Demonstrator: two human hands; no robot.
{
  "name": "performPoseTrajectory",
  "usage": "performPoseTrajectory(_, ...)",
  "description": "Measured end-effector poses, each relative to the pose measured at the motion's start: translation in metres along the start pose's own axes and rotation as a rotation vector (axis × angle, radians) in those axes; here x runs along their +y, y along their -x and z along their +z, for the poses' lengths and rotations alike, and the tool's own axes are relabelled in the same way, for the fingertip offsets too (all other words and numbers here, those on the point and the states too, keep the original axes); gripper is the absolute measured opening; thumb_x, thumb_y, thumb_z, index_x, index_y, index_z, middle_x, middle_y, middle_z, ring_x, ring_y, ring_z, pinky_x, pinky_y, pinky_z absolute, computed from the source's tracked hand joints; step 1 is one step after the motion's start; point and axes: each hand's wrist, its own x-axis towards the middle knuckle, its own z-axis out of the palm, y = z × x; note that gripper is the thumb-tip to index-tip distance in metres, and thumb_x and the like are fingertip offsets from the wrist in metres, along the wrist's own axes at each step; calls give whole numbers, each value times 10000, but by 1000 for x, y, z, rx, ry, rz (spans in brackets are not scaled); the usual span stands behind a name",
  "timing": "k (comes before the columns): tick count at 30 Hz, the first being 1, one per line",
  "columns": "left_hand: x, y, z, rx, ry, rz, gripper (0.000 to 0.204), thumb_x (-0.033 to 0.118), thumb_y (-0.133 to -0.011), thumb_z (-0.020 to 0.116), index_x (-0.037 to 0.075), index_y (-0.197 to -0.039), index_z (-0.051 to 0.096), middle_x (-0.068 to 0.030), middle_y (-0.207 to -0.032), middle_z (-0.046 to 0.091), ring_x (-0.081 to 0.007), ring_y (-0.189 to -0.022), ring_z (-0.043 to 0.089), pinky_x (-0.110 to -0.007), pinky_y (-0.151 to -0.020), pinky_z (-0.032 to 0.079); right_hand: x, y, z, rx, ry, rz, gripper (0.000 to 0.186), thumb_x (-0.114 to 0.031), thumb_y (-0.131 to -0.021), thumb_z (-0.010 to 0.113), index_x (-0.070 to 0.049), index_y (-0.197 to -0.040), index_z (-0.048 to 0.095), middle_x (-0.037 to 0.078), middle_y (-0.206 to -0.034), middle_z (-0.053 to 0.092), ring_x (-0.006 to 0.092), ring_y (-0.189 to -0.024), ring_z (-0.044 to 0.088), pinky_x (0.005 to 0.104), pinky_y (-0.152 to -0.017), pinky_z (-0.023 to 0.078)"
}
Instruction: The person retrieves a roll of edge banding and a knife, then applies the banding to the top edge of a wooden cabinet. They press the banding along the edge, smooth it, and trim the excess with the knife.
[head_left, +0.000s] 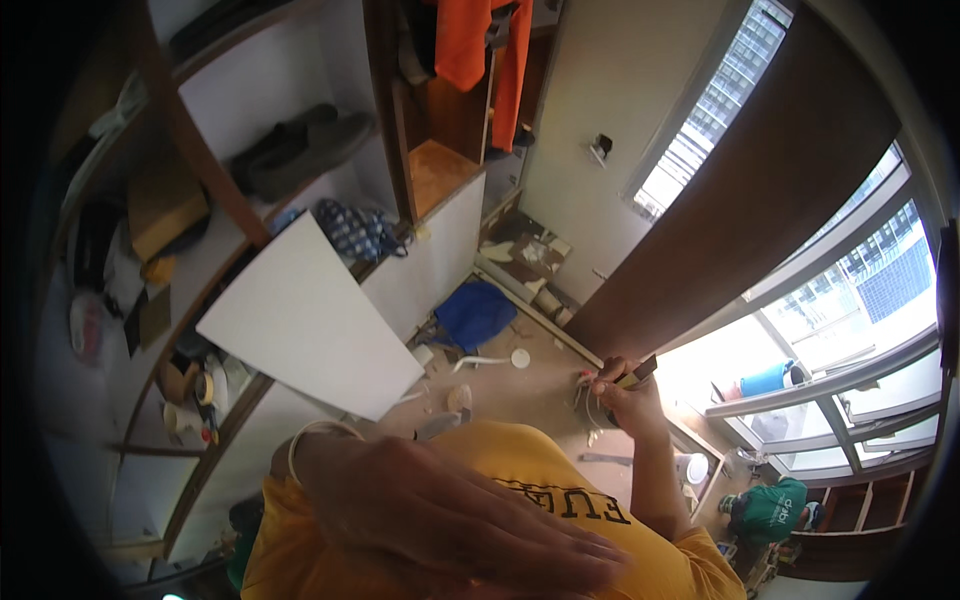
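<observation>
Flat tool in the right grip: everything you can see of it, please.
The flat tool is small and blade-like, with a dark, squared outer end and a paler, yellowish-brown part nearer the fingers. It may be a scraper; the material can't be told. The right grip holds it, hiding its inner end; the outer end sticks out, angled up and right in the picture. Finer detail is too small to tell.
</observation>
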Motion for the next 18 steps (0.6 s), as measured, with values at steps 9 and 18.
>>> performPoseTrajectory(9,-25,-57,-119,-71,5,-11,366,218,-1020,616,-25,-1293,633,-210,-1142,731,-304,-1024,737,-414,-1016,495,-45,-206,38,17,72,-82,129,-69,-870,805,-53,-831,682,-22,-749,632,57,-638,510,221,-576,394)
performPoseTrajectory(18,-40,-92,-236,130,-371,-267,322,179,-1020,614,-27,-1263,661,-186,-1125,734,-280,-1020,732,-388,-983,523,-202,-457,88,-102,438,-551,283,-205,-949,734,2,-1122,651,63,-1038,691,87,-870,590,267,-769,498)
